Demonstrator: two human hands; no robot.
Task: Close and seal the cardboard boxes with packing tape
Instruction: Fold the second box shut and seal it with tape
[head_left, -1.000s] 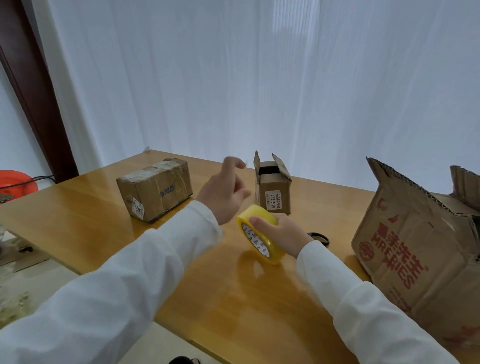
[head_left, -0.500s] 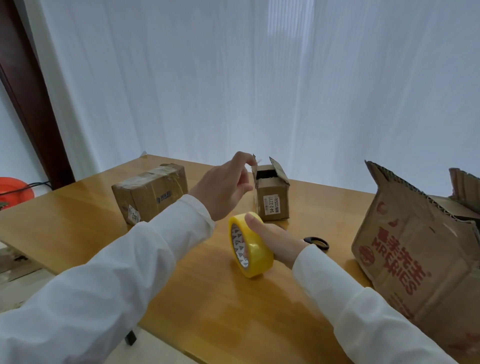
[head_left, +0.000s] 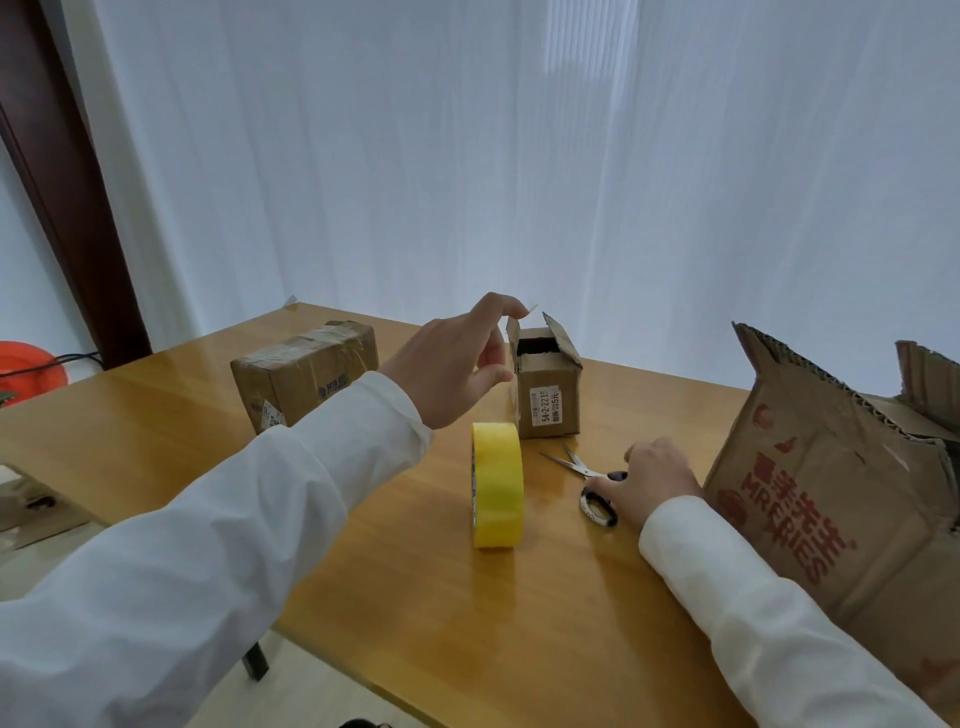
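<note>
A yellow roll of packing tape stands on edge in the middle of the wooden table. My left hand is raised above it and pinches the pulled-out end of the tape, right by the flap of a small open cardboard box. To the right of the roll, my right hand lies on the handles of the scissors, fingers curled over them. The blades point toward the small box.
A taped-up brown box lies at the back left of the table. A large open box with red print stands at the right edge. An orange object sits beyond the table at far left. A white curtain hangs behind.
My right hand let go of the tape roll and moved right onto the scissors. My left hand rose further with the tape end. The roll now stands alone.
</note>
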